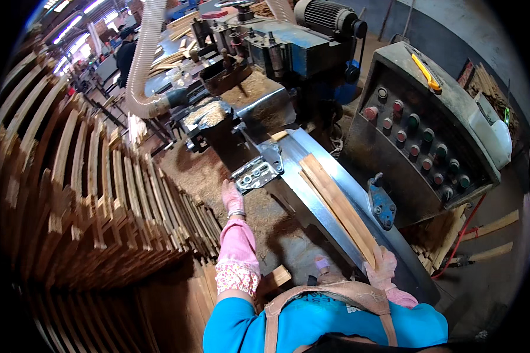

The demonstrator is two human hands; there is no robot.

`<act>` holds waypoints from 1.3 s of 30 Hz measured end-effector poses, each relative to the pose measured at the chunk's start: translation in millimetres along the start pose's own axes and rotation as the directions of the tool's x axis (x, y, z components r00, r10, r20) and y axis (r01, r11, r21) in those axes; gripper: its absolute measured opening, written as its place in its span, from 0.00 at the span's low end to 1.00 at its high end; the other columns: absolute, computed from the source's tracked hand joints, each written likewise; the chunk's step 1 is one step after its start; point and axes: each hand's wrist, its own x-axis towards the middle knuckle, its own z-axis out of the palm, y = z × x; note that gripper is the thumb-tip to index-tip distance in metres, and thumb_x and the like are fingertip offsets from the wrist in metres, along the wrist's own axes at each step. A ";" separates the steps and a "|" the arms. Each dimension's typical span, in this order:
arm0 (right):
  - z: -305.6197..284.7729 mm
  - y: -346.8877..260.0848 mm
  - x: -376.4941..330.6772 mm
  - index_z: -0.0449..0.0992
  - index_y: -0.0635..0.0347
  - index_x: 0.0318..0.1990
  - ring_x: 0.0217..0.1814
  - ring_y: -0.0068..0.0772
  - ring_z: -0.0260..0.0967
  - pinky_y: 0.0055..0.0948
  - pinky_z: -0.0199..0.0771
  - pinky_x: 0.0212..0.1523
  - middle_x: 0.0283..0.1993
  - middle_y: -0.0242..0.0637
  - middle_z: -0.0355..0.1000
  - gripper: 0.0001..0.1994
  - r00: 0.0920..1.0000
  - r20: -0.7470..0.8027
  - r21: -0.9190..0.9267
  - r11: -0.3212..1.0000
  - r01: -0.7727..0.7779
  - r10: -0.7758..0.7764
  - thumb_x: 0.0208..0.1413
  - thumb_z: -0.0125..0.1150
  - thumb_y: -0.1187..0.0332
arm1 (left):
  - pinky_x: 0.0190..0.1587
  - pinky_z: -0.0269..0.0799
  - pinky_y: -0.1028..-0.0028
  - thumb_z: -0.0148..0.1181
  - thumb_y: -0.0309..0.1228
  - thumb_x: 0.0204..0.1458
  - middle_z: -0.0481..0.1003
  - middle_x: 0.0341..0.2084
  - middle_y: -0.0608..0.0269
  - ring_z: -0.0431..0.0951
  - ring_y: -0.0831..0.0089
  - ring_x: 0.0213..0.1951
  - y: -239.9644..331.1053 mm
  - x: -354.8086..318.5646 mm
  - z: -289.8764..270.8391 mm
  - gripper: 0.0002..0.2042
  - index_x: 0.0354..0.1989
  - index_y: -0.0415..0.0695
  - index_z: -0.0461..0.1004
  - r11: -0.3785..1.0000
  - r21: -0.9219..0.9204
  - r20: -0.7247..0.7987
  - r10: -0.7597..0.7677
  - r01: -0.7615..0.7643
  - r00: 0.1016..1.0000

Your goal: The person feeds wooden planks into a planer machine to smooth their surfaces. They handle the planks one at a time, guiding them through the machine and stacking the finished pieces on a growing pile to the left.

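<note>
Wooden slats (338,206) lie on the steel feed bed (312,203) at centre frame, their far ends pointing up toward the blue machine (288,50); the gloved right hand (383,267), lower right of centre, is closed around their near ends; the left hand (232,197), left of centre, is stretched out with fingers loose, holding nothing, just beside a metal bracket (258,172) over sawdust; judged from this, the slats are not yet fed in, and stacked slats (100,200) fill the left side.
</note>
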 end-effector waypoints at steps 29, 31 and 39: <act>-20.1 4.5 6.0 0.75 0.59 0.59 0.52 0.61 0.71 0.55 0.72 0.52 0.53 0.51 0.75 0.33 0.997 0.000 -0.081 0.994 0.074 -0.074 0.46 0.74 0.53 | 0.52 0.71 0.48 0.37 0.50 0.72 0.81 0.49 0.35 0.79 0.38 0.51 -9.1 48.5 0.8 0.31 0.36 0.35 0.81 0.933 0.355 0.096 0.023 -0.056 0.995; 8.7 6.7 46.2 0.76 0.60 0.57 0.52 0.62 0.71 0.56 0.72 0.52 0.52 0.51 0.74 0.32 0.965 -0.130 -0.105 0.971 0.216 -0.228 0.47 0.73 0.52 | 0.50 0.72 0.47 0.37 0.50 0.72 0.82 0.46 0.39 0.80 0.40 0.48 -17.8 30.1 -10.4 0.30 0.38 0.36 0.80 0.949 0.270 0.041 0.159 -0.164 0.986; 95.6 -62.1 234.4 0.81 0.53 0.56 0.55 0.60 0.72 0.53 0.72 0.55 0.51 0.51 0.74 0.17 0.869 -0.060 -0.041 0.871 0.490 -0.492 0.60 0.65 0.65 | 0.73 0.58 0.43 0.71 0.44 0.53 0.72 0.61 0.43 0.69 0.41 0.65 50.6 -305.0 -172.7 0.34 0.66 0.40 0.71 0.769 0.520 -0.033 0.453 -0.371 0.891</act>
